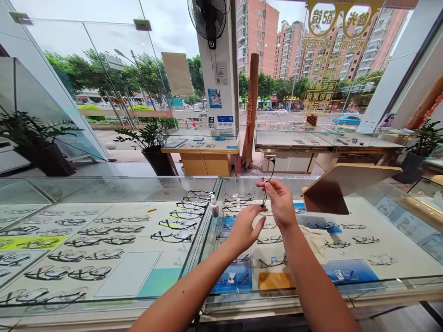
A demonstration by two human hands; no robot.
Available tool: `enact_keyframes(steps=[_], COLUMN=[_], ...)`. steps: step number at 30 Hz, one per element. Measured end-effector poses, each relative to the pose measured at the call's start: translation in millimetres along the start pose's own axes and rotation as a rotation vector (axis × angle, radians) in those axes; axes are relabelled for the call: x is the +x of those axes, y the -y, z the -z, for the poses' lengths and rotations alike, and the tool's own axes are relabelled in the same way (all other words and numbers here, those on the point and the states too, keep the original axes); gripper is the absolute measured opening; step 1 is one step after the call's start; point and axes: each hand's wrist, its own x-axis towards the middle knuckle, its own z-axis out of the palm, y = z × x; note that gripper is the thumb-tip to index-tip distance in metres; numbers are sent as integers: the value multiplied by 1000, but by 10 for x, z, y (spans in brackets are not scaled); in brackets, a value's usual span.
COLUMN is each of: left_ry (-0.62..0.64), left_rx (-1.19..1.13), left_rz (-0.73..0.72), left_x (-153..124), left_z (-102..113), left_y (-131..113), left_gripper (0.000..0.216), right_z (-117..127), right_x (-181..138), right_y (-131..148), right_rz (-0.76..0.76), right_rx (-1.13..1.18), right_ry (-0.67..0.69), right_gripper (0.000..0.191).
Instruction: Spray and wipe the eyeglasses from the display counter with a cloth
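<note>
Steadying these thin-rimmed glasses [258,194] probably calls for light pressure, sparing the slender wire. Right of the white bottle [214,207], the right hand's [280,203] grip pinches them; the left hand's [246,228] grip is at their lower end, whether closed I cannot tell. Also rightward of the bottle, soft crumpled cloth [316,242] lies on the smooth glass bench [360,287].

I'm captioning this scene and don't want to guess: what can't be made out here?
In the head view:
Part of the thin, dark-rimmed eyeglasses: covered by the bare right hand.
Whether the bare left hand touches them: contact area too small to tell.
Lettering on the small white plastic bottle: too small to read.
How far left the crumpled cream cloth reaches: the right forearm covers that part.
</note>
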Motion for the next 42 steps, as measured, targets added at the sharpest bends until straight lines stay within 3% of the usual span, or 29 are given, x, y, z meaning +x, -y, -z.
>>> enact_keyframes(steps=[4,6,8,12,17,23,32,42], left_ry=[-434,-571,-622,-523,-463,-339,-347,-289], left_rx=[159,228,252,315,381,447,284,203], left_rz=[-48,-118,-203,-350,-433,-405,-351,-208], left_x=[131,239,392,753,972,894,874,827], left_z=[398,653,903,1287,1471,1445,1291,1369], left_y=[182,159,45,-331,-616,-585,-570,-704], left_gripper=[22,27,36,57,79,79,56,51], right_z=[-5,-9,-7,-24,-99,-21,71,13], right_x=[123,229,351,524,458,360,332,328], right_y=[18,117,284,720,1115,1252,1355,1323], right_rz=[-53,-65,-43,27,97,89,84,147], right_rx=[-44,-96,-175,-347,-566,-673,-790,-804], right_ry=[49,106,183,334,400,388,380,329], right_gripper=[25,25,25,27,26,24,24,23])
